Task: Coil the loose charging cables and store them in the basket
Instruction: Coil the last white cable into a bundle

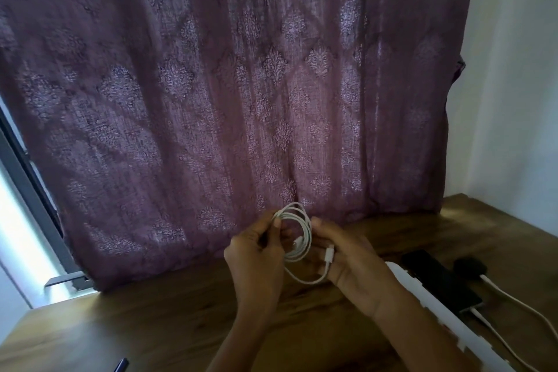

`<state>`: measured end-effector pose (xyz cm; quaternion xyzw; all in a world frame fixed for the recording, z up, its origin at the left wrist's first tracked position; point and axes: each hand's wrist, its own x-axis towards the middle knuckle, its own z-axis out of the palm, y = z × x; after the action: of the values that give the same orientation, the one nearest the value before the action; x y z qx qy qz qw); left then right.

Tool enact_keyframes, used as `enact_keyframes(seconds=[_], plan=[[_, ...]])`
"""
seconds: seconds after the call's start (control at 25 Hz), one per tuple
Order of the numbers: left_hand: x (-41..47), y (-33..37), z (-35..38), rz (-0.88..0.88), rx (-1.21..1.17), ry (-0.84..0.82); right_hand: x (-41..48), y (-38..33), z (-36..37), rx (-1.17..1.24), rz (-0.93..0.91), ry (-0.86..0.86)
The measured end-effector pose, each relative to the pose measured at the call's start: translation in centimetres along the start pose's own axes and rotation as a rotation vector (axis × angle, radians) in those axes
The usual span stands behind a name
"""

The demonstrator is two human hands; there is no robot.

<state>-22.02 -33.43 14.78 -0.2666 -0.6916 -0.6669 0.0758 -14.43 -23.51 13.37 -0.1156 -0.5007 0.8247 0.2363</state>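
Note:
A white charging cable [305,231] is wound into a small coil of several loops, held upright above the wooden table [151,326]. My left hand [256,260] pinches the coil's left side at the top. My right hand [347,260] grips the right side, and one white plug end [329,254] lies against its fingers. A loose tail of the cable hangs in a curve below both hands. No basket shows in this view.
A purple patterned curtain [241,84] hangs right behind the hands. At the right lie a white strip-shaped object [437,308], a dark phone [444,284] with white cables [513,305] plugged in, and a small black item [469,266]. A dark object [120,365] pokes in at the bottom edge.

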Motion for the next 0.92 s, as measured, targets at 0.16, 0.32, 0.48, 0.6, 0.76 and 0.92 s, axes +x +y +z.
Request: enact_keyframes(seconds=[0.16, 0.32, 0.48, 0.6, 0.76, 0.92], plan=[[0.3, -0.2, -0.1, -0.051, -0.024, 0.002, -0.3, 0.1, 0.3, -0.362, -0.066, 0.039], [0.5, -0.3, 0.2, -0.118, -0.102, 0.003, -0.7, 0.7, 1.0, -0.494, -0.246, 0.074], [0.7, 0.1, -0.1, -0.15, -0.182, -0.004, -0.6, 1.4, 1.0, -0.781, -0.529, 0.114], [0.7, 0.4, -0.3, -0.153, -0.217, -0.017, -0.5, 1.5, 0.8, -0.982, -0.697, 0.121], [0.8, 0.1, -0.3, -0.149, -0.2, -0.026, -0.5, 1.8, 0.7, -1.137, -0.733, 0.216], [0.6, 0.0, -0.1, -0.118, -0.155, -0.024, -0.6, 1.7, 0.9, -1.065, -0.747, 0.236]])
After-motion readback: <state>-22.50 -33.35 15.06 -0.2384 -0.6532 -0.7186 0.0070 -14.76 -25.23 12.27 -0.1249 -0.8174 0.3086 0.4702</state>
